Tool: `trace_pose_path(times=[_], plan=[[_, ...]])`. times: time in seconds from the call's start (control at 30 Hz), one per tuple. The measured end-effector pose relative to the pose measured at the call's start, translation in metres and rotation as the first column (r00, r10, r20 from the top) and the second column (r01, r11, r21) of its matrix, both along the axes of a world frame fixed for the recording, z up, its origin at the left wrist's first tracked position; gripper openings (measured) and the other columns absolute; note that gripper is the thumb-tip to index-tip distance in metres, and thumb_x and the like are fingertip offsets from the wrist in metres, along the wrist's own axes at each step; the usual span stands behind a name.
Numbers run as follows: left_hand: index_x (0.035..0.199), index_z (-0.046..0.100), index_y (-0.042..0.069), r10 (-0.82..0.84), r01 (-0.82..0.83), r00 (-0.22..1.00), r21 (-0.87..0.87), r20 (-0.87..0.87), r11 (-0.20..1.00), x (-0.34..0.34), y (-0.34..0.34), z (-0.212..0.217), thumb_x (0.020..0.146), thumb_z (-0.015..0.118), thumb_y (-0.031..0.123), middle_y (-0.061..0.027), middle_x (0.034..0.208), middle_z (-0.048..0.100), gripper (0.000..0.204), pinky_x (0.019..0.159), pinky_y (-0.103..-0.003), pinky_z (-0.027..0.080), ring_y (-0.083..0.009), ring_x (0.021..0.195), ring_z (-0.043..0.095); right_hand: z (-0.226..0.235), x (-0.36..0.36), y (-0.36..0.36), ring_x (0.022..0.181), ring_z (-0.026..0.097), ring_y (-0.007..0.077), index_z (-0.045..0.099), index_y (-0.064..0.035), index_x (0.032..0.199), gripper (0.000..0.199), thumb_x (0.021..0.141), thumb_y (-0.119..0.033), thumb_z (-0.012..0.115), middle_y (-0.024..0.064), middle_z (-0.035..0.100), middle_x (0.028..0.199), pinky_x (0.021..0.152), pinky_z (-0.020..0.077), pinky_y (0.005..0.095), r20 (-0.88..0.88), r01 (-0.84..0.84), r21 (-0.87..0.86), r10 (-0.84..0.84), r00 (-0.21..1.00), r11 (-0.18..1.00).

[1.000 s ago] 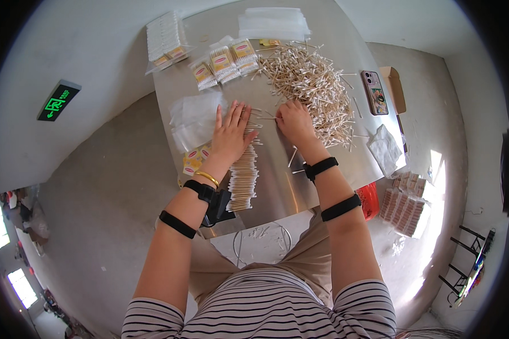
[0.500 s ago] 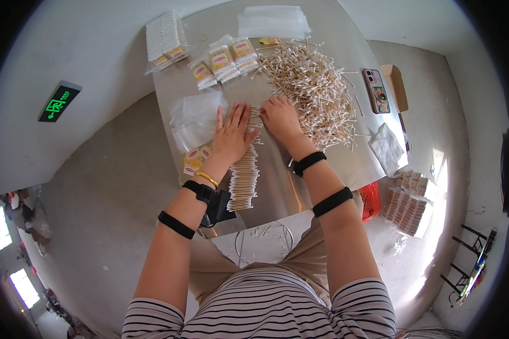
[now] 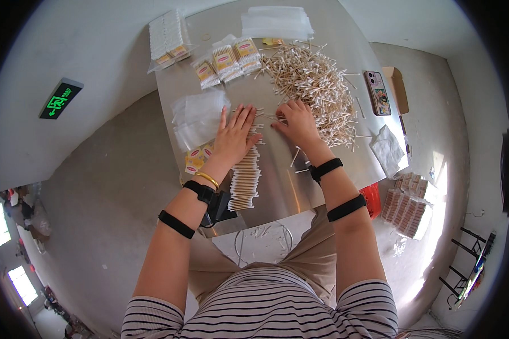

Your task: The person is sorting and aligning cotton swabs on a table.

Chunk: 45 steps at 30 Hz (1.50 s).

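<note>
A neat row of cotton swabs lies side by side on the metal table, running toward the near edge. My left hand rests over the far part of this row, fingers stretched out and flat. At the left side of a big loose heap of cotton swabs, my right hand is closed in a pinch. Swab ends poke out to the left of its fingertips; how many it holds is hidden. A few stray swabs lie by the right wrist.
Clear bags and yellow cards lie left of the row. Filled swab packs and a larger bag of packs stand farther back, beside clear sleeves. A phone and crumpled plastic lie on the right.
My right hand has moved right, away from the far end of the row to the heap's edge, with swab ends showing at its fingers. The left hand has stayed nearly in place.
</note>
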<state>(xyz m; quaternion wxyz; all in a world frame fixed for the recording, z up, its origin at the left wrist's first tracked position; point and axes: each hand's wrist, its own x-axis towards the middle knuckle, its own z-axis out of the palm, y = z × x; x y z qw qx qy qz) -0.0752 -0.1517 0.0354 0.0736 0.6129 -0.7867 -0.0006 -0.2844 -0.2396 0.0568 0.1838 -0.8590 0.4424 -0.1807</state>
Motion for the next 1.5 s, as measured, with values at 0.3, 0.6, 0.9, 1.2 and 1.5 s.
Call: trace_pose_path(times=[0.3,0.6,0.9,1.2,1.5], plan=[[0.155,0.033,0.008,-0.004,0.005,0.999,-0.023,0.036,1.0,0.002,-0.003,0.0,0.1,0.041,0.055,-0.0054,0.156,0.038,0.072,0.124,-0.055,0.009,-0.023,0.147,0.032,-0.007,-0.006,-0.011,0.102,0.06,0.0272,0.067,-0.0115,0.087,0.011,0.081,-0.019,0.072,0.0071,0.065,0.096,0.091,0.046,0.0409,-0.147,0.065,-0.024,-0.068,0.987,0.998],[0.156,0.031,0.009,-0.089,0.089,0.995,0.02,0.036,0.996,0.001,0.002,0.003,0.098,0.046,0.056,-0.0052,0.157,0.036,0.075,0.123,-0.056,0.01,-0.0231,0.147,0.031,-0.021,0.048,-0.013,0.1,0.057,0.0248,0.068,-0.0143,0.083,0.008,0.08,-0.02,0.072,0.0031,0.065,0.093,0.092,0.0408,0.0412,-0.041,0.13,-0.216,-0.142,0.989,0.968],[0.153,0.033,0.003,-0.049,0.046,0.998,-0.08,-0.036,0.996,0.0,-0.011,0.004,0.098,0.046,0.054,-0.0087,0.157,0.036,0.076,0.124,-0.052,0.011,-0.0235,0.148,0.03,-0.018,0.034,-0.001,0.101,0.055,0.0252,0.071,-0.0163,0.09,0.01,0.08,-0.017,0.073,0.0012,0.062,0.094,0.089,0.0402,0.0413,0.102,0.153,-0.143,-0.139,0.985,0.978],[0.153,0.034,0.003,-0.009,0.012,0.996,-0.032,0.091,0.999,-0.004,-0.015,0.001,0.097,0.043,0.059,-0.0084,0.157,0.037,0.079,0.124,-0.052,0.008,-0.0214,0.148,0.029,-0.019,0.01,-0.003,0.099,0.056,0.0265,0.066,-0.0138,0.085,0.007,0.081,-0.016,0.071,0.0033,0.062,0.092,0.087,0.0412,0.0413,0.06,0.183,-0.154,-0.176,0.983,0.971],[0.145,0.044,0.003,-0.026,0.024,0.997,-0.02,-0.075,1.0,0.001,-0.021,0.013,0.097,0.051,0.052,-0.0073,0.131,0.052,0.069,0.122,-0.05,0.018,-0.0227,0.128,0.047,-0.016,0.015,-0.007,0.098,0.057,0.0267,0.065,-0.013,0.086,0.006,0.082,-0.014,0.07,0.0048,0.062,0.091,0.088,0.0417,0.0417,0.108,0.192,-0.155,-0.176,0.978,0.969]])
